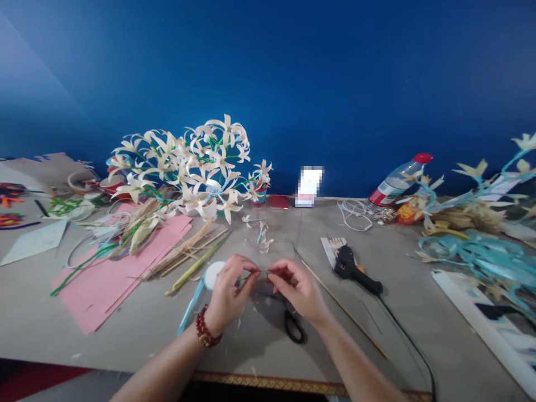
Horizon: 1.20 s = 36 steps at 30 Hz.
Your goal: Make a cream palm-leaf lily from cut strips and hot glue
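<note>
Over the near middle of the desk (146, 340), the left hand (231, 286) and the right hand (296, 283) faced each other, well raised fingertips nearly meeting. Both were pinching, thumb against forefinger, at a tiny thin piece (264, 272) in the narrow gap between them; it was too small to identify. A red beaded bracelet (205, 330) circled the left wrist. Just beside the left hand lay a white roll (213, 274) with a light-blue ribbon (191, 308) trailing toward the near edge. Black-handled scissors (286, 316) lay below the right hand, partly hidden by it. To the right were a thin stick (343, 307) and a black glue gun (349, 266). Pale flowers (202, 206) stood behind, near overlapping pink sheets (90, 304).
</note>
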Tool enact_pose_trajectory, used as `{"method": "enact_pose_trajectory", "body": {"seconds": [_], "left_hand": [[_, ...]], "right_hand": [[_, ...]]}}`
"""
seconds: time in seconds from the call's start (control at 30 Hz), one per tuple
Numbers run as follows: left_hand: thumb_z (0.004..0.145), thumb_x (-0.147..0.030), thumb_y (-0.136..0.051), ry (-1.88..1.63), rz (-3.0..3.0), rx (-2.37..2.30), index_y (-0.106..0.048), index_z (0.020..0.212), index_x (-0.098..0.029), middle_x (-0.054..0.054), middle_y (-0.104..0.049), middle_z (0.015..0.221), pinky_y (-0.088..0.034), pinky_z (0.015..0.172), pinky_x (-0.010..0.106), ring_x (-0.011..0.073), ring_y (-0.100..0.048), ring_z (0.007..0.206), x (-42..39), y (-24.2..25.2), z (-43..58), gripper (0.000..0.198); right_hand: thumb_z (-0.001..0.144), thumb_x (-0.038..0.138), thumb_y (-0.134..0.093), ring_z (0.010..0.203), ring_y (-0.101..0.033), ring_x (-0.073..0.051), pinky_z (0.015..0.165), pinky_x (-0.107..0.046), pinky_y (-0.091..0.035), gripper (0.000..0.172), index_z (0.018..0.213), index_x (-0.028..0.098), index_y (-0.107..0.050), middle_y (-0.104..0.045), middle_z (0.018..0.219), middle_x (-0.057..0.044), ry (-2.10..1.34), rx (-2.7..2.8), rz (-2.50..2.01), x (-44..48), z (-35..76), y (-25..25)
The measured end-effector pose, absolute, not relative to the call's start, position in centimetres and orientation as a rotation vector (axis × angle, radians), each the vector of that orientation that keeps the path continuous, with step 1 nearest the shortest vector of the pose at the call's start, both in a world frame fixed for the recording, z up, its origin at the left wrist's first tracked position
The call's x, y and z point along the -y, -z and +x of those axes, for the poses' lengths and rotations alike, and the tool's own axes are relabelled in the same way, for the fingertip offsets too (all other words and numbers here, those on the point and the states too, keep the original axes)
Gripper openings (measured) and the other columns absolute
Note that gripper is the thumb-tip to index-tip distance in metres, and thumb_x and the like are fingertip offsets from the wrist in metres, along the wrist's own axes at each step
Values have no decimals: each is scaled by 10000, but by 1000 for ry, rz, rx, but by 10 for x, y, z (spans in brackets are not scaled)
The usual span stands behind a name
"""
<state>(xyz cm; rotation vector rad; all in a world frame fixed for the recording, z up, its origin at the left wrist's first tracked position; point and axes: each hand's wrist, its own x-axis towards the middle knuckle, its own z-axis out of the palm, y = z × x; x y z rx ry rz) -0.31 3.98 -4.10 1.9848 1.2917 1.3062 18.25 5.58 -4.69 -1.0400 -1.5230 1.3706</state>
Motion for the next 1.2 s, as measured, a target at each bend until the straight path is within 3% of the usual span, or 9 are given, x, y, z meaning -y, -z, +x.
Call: {"method": "enact_pose_trajectory", "body": {"seconds": [0.1, 0.43, 0.6, 0.93, 1.2], "left_hand": [[901, -163, -574, -1283, 1888, -1286, -621, 875, -189, 32, -649, 832, -462, 742, 284, 169, -604, 805, -39, 41, -3, 60], [897, -238, -591, -1216, 1605, -1296, -665, 876, -184, 30, -687, 819, -456, 740, 274, 172, -624, 779, -36, 45, 2, 93], [915, -246, -561, -1263, 1498, -1127, -642, 820, -168, 68, -642, 966, -450, 842, 295, 191, -600, 935, -38, 40, 5, 148], [898, -259, -591, -1272, 1304, -1023, -627, 832, -156, 29, -580, 859, -472, 658, 246, 125, -561, 695, -36, 43, 11, 127], [905, -206, -567, -1285, 1520, -1130, -648, 829, -161, 51, -623, 849, -463, 748, 269, 165, -590, 805, -36, 46, 9, 120]], "right_hand": [[856, 379, -653, 589, -584, -113, 602, -224, -470, 199, 807, 190, -617, -634, 676, 12, -1414, 1505, -1041, -57, 183, 43], [817, 440, -701, 669, -595, -133, 665, -241, -463, 260, 800, 189, -633, -640, 705, 10, -1576, 1355, -986, -54, 179, 46], [802, 441, -721, 713, -583, -136, 702, -245, -442, 268, 790, 182, -650, -640, 730, 8, -1611, 1318, -995, -54, 178, 47], [747, 463, -774, 671, -575, -121, 676, -235, -433, 320, 754, 171, -642, -663, 691, 11, -1772, 1173, -965, -52, 172, 46], [734, 459, -789, 649, -593, -120, 672, -240, -453, 337, 731, 171, -614, -661, 665, 16, -1800, 1167, -937, -52, 172, 49]]}}
